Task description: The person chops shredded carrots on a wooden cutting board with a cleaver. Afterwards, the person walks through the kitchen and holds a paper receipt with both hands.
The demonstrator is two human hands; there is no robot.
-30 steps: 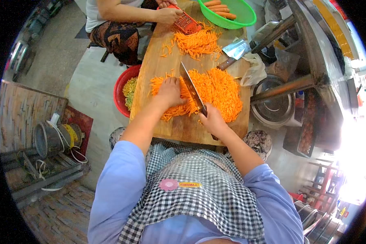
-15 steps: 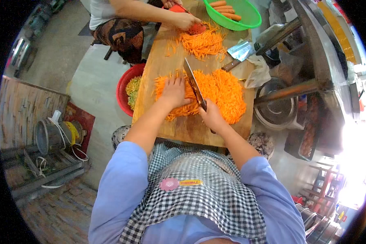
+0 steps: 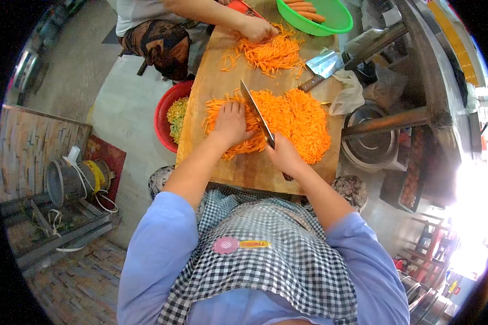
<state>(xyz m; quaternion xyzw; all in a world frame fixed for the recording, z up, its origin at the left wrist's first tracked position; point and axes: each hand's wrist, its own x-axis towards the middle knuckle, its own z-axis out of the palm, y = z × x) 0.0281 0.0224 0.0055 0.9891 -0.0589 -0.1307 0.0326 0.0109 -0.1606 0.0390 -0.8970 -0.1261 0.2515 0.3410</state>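
My right hand (image 3: 284,154) grips a long kitchen knife (image 3: 257,111) by its dark handle, the blade pointing away from me and slanting left. The blade stands in a heap of shredded carrot (image 3: 305,122) on a wooden board (image 3: 233,172). Left of the blade, my left hand (image 3: 232,125) lies flat on the longer shreds, fingers stretched forward and the thumb towards the knife. To the right of the blade the carrot looks finer.
Across the board, a co-worker's hand (image 3: 258,28) touches another carrot pile (image 3: 274,54). A cleaver (image 3: 325,65) lies at the right edge. Whole carrots fill part of a green basket (image 3: 336,26). Left, below the board, stands a red basket (image 3: 160,116) of chopped food.
My knife blade has shifted slightly left, while my left hand stays on the shreds. The co-worker's hand has moved right, onto the far pile; the red tool beside it shows less.
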